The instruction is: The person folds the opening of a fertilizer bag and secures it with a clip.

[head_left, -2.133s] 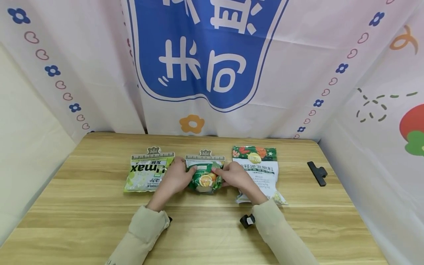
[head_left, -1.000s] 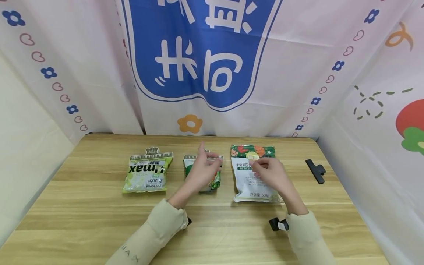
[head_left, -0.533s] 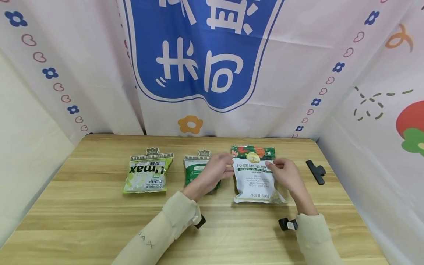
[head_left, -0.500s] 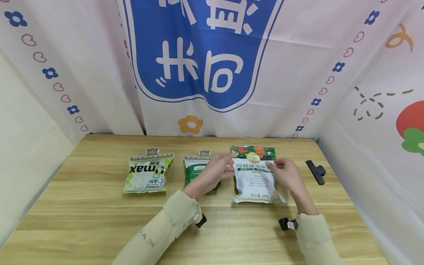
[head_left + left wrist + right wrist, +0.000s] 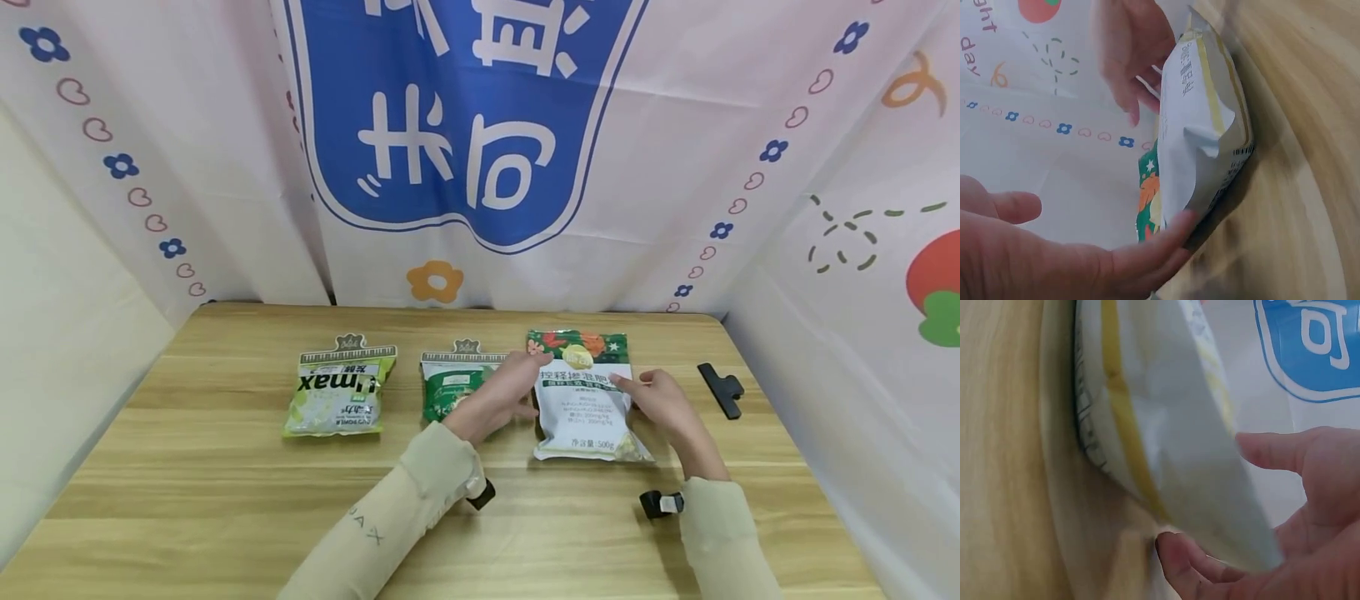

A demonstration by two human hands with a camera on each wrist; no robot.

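A white fertilizer bag [image 5: 581, 421] with a green floral top lies face up on the table, marked 500 g. At its left edge is my left hand [image 5: 501, 393]; in the left wrist view the fingers [image 5: 1154, 256] reach straight along the side of the bag while the thumb stands well apart. My right hand [image 5: 663, 407] is at the opposite edge. Seen from the right wrist, its thumb [image 5: 1272, 450] is over the front face and the other fingertips are by the underside, with a wide spread between them.
Left of the fertilizer bag lie a small green bag [image 5: 442, 392] with an orange picture, partly covered by my left hand, and a light green Umax bag [image 5: 337, 404]. Each has a keyboard-patterned clip [image 5: 347, 353] along its top. A black bag clip [image 5: 722, 390] lies at the right.
Both hands have left the small green bag and moved right to the sides of the fertilizer bag. Over the last half second, the left hand came closer to its left edge.
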